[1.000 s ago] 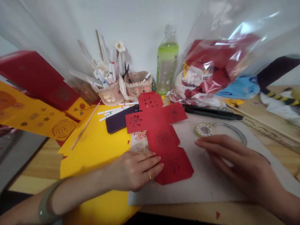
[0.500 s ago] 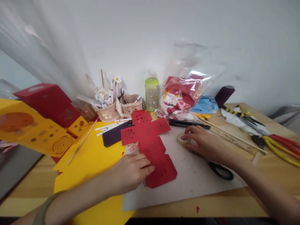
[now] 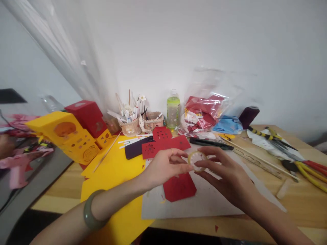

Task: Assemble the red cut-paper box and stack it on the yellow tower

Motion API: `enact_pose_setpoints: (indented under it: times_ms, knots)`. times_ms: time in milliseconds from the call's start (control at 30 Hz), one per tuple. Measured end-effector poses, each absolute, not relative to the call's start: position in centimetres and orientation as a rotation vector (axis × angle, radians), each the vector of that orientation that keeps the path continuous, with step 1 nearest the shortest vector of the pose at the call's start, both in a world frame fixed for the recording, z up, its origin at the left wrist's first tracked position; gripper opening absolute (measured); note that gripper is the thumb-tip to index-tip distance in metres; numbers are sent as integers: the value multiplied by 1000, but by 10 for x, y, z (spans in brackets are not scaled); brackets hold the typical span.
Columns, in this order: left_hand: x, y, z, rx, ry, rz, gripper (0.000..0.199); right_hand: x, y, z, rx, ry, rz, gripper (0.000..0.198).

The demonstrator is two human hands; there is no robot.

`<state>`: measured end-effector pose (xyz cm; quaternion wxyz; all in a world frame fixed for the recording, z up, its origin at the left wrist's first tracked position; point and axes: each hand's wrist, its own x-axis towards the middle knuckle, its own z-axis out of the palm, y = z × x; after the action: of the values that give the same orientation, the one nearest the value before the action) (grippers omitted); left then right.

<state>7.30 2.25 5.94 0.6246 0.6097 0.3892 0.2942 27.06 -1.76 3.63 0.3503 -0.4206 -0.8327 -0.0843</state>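
Note:
A small roll of clear tape (image 3: 196,159) is held up between my two hands, above a red paper cutout. My right hand (image 3: 228,172) grips the roll from the right, with fingers curled around its side. From the left, my left hand (image 3: 163,166) pinches at the roll's edge with thumb and fingers; a loose tape end cannot be made out. Below, the cross-shaped red paper cutout (image 3: 180,190) lies flat, with flower and small-shape holes, its middle partly hidden by my left hand. It rests on a pale sheet (image 3: 212,206) over the wooden table.
Yellow card (image 3: 112,197) and a dark phone (image 3: 135,149) lie left. Yellow (image 3: 74,136) and red boxes (image 3: 87,117) stand beyond. At the back are pen baskets (image 3: 130,128), a bottle (image 3: 173,110) and a plastic bag (image 3: 201,112). Pliers (image 3: 281,146) lie right; a pink glue gun (image 3: 17,170) far left.
My right hand has lifted the tape roll off the pale sheet. My left hand has left the red cutout and come up to the roll. The view has swung left.

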Motion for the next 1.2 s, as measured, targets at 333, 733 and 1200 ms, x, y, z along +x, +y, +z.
enact_pose_setpoints:
  times_ms: [333,733,1200]
  knots:
    - [78,7,68,1586,986,860,21,256,-28,52,-1052,-1835,218,23]
    - [73,-2,68,1685,880,1042,8,252,-32,65,-1146,-1394,958,26]
    - [75,-3,61,1572,888,1169,16,235,-30,44,-1020,-1187,906,17]
